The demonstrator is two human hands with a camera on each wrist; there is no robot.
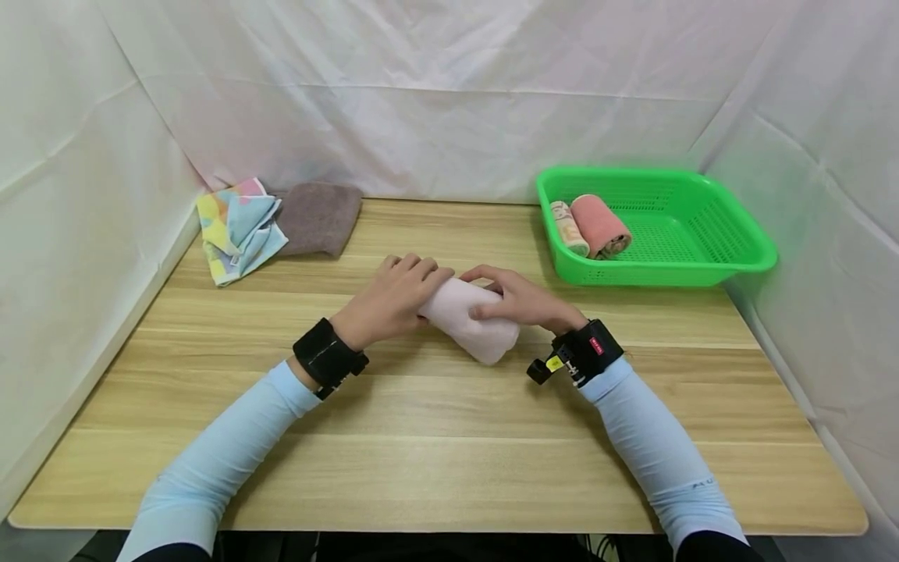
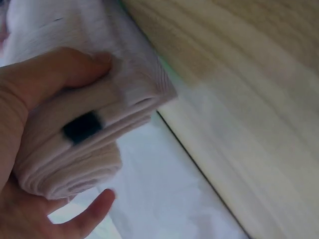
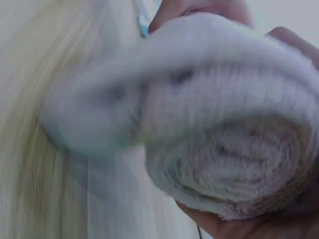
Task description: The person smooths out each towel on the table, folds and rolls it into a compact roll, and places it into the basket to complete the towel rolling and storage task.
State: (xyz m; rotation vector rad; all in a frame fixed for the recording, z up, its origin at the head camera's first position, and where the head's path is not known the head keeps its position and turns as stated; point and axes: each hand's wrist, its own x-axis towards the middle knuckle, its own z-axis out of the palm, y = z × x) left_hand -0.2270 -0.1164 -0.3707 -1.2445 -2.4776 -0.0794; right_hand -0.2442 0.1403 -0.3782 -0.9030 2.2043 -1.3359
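A pale pink towel (image 1: 469,316), partly rolled up, is held between both hands above the middle of the table. My left hand (image 1: 396,300) grips its left end; in the left wrist view the thumb (image 2: 75,67) presses on top and a small dark tag (image 2: 82,127) shows on the layered edge. At the other end my right hand (image 1: 516,300) holds the towel with thumb and fingers. The right wrist view shows the spiral end of the roll (image 3: 239,159) and a loose flap (image 3: 89,114) hanging off it, blurred.
A green plastic basket (image 1: 667,275) stands at the back right, with a rolled pink towel (image 1: 599,222) and a rolled cream patterned towel (image 1: 567,228) inside. At the back left lie a crumpled multicoloured towel (image 1: 242,230) and a folded brown towel (image 1: 323,218). White cloth walls (image 1: 449,101) surround the table.
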